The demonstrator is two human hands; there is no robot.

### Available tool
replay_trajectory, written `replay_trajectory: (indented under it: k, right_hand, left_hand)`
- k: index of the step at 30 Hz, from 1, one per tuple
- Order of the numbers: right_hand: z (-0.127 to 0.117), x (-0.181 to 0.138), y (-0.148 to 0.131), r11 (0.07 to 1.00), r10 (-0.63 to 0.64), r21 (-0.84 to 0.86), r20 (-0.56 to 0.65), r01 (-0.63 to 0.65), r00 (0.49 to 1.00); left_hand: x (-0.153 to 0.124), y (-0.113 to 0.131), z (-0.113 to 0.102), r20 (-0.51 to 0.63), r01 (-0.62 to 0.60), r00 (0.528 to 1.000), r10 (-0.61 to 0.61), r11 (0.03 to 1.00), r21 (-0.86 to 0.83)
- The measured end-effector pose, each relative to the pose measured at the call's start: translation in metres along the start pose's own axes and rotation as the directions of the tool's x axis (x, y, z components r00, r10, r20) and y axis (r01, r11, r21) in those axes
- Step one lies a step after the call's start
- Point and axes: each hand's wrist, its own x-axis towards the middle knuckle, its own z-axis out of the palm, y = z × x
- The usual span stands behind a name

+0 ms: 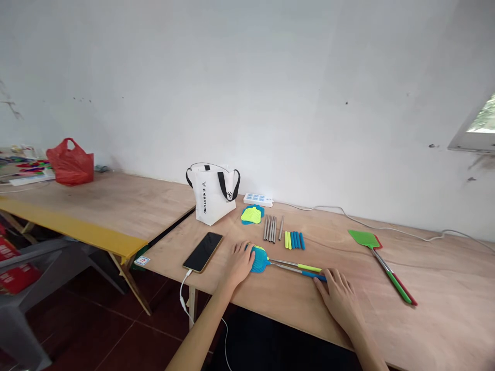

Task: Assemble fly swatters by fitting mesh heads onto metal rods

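Observation:
Two fly swatters lie side by side on the wooden table [436, 273], a blue one [259, 260] largely covering a yellow-green one [309, 268]. My left hand [240, 264] is closed over the left edge of their heads, its thumb at the blue mesh. At the other end my right hand [342, 292] grips the handle tips between thumb and fingers. Behind them, loose metal tubes [270, 229] lie beside a row of short yellow and blue grip sleeves [294, 240]. Loose yellow and blue swatter heads [252, 214] are stacked farther back.
A phone [203, 251] with a white cable lies left of my left hand. Behind it stands a white bag [214, 196], near a power strip [258, 199]. Green and red fly swatters [389, 270] lie at right. A red plastic bag [71, 164] sits on another table.

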Motion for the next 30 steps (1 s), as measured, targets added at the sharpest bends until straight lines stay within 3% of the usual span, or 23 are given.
replay_trajectory:
  k: [11, 23, 30]
  right_hand:
    - [0.003, 0.001, 0.002, 1.0, -0.01, -0.023, -0.011, 0.01, 1.0]
    - [0.0, 0.001, -0.001, 1.0, 0.001, 0.019, -0.028, 0.0, 1.0]
    - [-0.002, 0.002, -0.004, 1.0, 0.011, 0.018, -0.043, -0.01, 0.999]
  left_hand:
    - [0.002, 0.004, -0.007, 0.011, 0.028, 1.0, -0.027, 0.996, -0.089]
    - [0.002, 0.009, -0.012, 0.124, 0.076, 0.991, -0.058, 0.986, -0.146]
    - [0.001, 0.008, -0.01, 0.074, 0.082, 0.994, -0.076, 0.994, -0.078]
